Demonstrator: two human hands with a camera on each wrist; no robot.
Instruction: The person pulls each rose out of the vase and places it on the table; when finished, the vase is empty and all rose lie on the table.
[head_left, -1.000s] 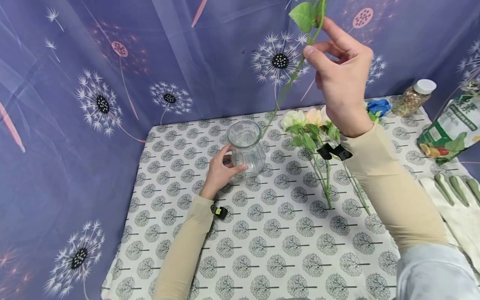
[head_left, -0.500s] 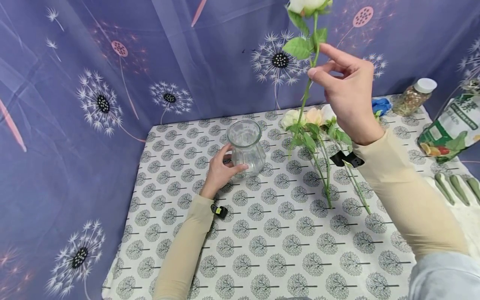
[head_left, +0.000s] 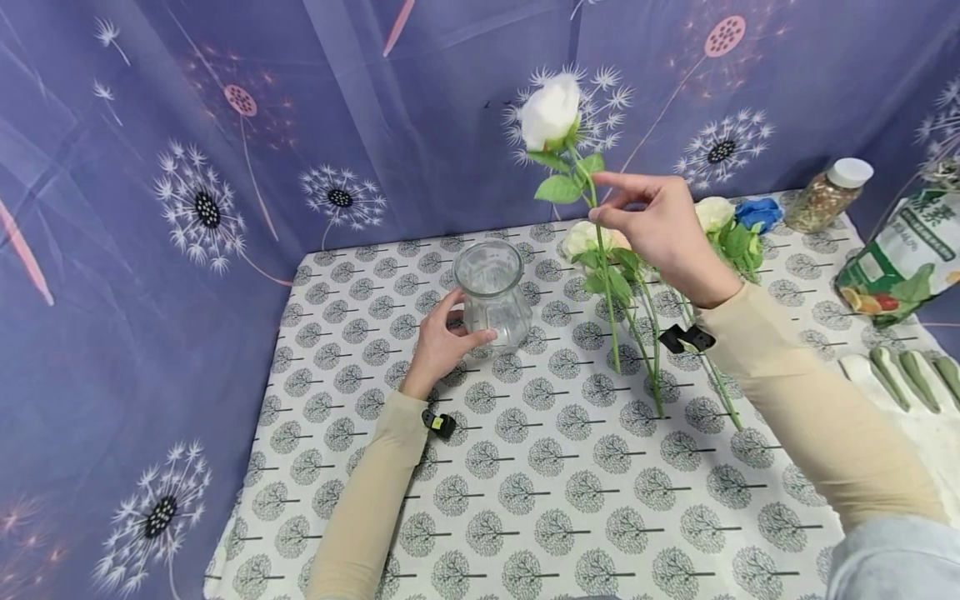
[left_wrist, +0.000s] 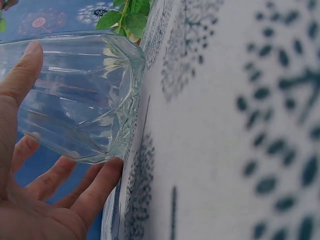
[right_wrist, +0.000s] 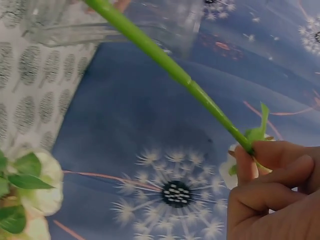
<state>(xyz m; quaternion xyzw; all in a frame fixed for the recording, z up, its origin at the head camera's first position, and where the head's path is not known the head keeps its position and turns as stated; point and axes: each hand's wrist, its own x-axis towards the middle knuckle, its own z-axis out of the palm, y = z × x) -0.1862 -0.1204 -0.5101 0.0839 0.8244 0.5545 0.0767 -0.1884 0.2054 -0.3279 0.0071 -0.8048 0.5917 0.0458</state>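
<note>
A white rose [head_left: 551, 114] on a long green stem [right_wrist: 165, 62] is pinched between the thumb and fingers of my right hand [head_left: 663, 229], just below its leaves. It is held upright, bloom on top, right of a clear glass vase [head_left: 491, 296]. The vase stands upright on the table. My left hand [head_left: 438, 346] wraps around the vase's left side. In the left wrist view its thumb lies along one side of the glass [left_wrist: 75, 95] and the other fingers curve round the opposite side. More roses [head_left: 585, 242] with green stems lie behind and below my right hand.
A blue rose [head_left: 759, 213] and a pale rose [head_left: 714, 214] lie at the back right. Beyond are a white-capped jar [head_left: 825, 198] and a green-and-white bag [head_left: 903, 258]. Work gloves [head_left: 911, 383] lie at the right edge. A purple curtain [head_left: 420, 125] borders the patterned tablecloth [head_left: 525, 517].
My right hand has come down, bringing the white rose's bloom fully into view and turning its stem nearly vertical. My left hand and the vase have stayed still.
</note>
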